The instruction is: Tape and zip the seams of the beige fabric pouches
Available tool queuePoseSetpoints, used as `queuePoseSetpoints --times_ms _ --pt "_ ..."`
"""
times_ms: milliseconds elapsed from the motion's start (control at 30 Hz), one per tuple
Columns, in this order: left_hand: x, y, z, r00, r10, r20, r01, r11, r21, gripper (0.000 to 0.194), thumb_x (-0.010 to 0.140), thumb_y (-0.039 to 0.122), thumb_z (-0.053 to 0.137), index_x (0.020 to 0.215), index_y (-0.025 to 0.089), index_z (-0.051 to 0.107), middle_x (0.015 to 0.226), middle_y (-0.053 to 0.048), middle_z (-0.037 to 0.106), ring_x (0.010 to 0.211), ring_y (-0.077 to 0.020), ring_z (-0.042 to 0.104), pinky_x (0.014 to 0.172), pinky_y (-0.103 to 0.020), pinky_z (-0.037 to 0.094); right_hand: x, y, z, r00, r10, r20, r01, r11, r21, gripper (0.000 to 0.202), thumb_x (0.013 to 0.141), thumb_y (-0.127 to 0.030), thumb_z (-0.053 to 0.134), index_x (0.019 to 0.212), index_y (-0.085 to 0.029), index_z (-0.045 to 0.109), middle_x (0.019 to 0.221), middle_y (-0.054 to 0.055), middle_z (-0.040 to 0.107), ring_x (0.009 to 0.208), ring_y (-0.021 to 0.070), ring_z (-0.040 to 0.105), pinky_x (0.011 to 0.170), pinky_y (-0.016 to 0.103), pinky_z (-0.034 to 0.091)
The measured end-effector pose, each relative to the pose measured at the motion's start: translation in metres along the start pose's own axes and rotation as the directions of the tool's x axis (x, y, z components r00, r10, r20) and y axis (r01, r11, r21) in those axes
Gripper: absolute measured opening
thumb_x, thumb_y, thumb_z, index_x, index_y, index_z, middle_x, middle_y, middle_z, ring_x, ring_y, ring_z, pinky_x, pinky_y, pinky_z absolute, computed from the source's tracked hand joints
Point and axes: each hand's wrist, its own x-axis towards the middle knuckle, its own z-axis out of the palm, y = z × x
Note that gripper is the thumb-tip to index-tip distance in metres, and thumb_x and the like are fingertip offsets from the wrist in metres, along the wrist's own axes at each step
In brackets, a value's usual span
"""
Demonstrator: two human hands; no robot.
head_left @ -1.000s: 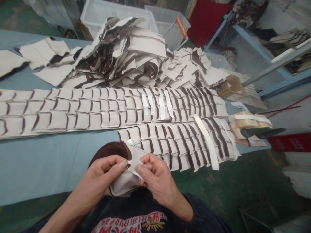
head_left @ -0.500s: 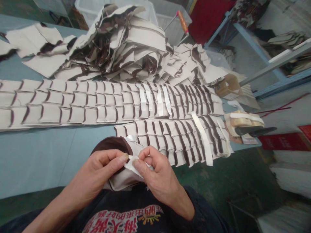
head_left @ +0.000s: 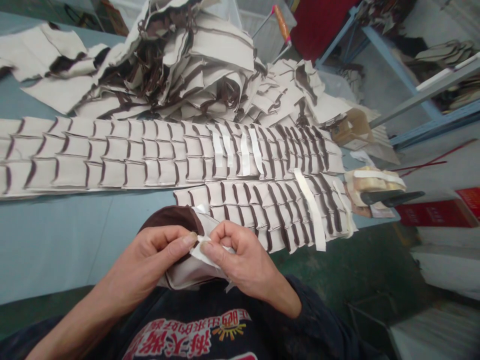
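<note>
Close to my body, my left hand (head_left: 159, 252) and my right hand (head_left: 242, 257) are closed in pinches, thumb tips almost meeting. Between them is a small white strip (head_left: 206, 254), one end in the left pinch and its wider part under the right thumb. It lies against a curved fabric piece (head_left: 170, 218), dark brown on top and beige lower down, which bulges below the fingers. My fingers hide part of both. Just beyond my right hand lie rows of overlapping beige panels (head_left: 240, 197) with dark brown edges.
A longer band of the same panels (head_left: 127, 150) runs across the blue table (head_left: 123, 215), with several white strips (head_left: 244, 152) on it. Behind rises a heap of beige and brown pieces (head_left: 221, 55). At right are a dark-handled tool (head_left: 393, 198), a cardboard box (head_left: 350, 131) and a blue rack (head_left: 390, 65).
The view has shifted slightly, so the table's contents sit a little higher and further left. Both hands keep their pinches on the white strip, with hardly any movement.
</note>
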Motion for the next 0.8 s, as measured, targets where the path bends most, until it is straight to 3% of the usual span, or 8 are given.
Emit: queuePoseSetpoints --times_ms 233,467,600,800 --pt "0.003 -0.019 -0.012 0.998 0.044 0.044 -0.045 0.998 0.033 0.057 0.082 0.071 0.102 0.073 0.021 0.078 0.066 0.001 0.07 0.058 -0.0144 0.054 0.053 -0.021 0.047 0.001 -0.011 -0.005 0.998 -0.056 -0.036 0.049 0.984 -0.172 0.034 0.104 -0.045 0.089 0.086 -0.026 0.066 0.077 -0.005 0.068 0.073 0.0158 0.061 0.068 0.029 0.044" --pt "0.006 -0.009 0.0 1.0 -0.013 0.001 0.013 1.0 0.002 0.066 0.065 0.078 0.104 0.062 0.021 0.07 0.058 0.003 0.059 0.054 -0.011 0.044 0.049 -0.019 0.037 0.004 -0.024 -0.013 0.998 -0.069 -0.007 0.062 0.938 -0.341 0.031 0.102 -0.039 0.09 0.083 -0.026 0.07 0.078 -0.005 0.07 0.076 0.0164 0.063 0.073 0.03 0.042" --pt "0.006 -0.01 -0.002 1.0 -0.02 0.006 0.021 1.0 -0.024 0.071 0.061 0.081 0.106 0.061 0.021 0.068 0.058 0.004 0.054 0.054 -0.0099 0.041 0.048 -0.018 0.035 0.01 -0.023 -0.015 0.999 -0.027 0.044 0.038 0.955 -0.294 0.033 0.101 -0.041 0.091 0.081 -0.026 0.069 0.072 -0.006 0.064 0.073 0.016 0.059 0.069 0.029 0.04" --pt "0.007 -0.023 -0.006 1.0 0.001 0.018 -0.001 0.999 -0.051 0.083 0.069 0.096 0.1 0.068 0.021 0.067 0.062 0.004 0.054 0.056 -0.0109 0.042 0.049 -0.019 0.038 0.018 -0.018 -0.015 0.997 0.015 0.072 0.002 0.972 -0.234 0.034 0.098 -0.043 0.092 0.081 -0.027 0.068 0.068 -0.007 0.06 0.071 0.0156 0.057 0.064 0.027 0.039"
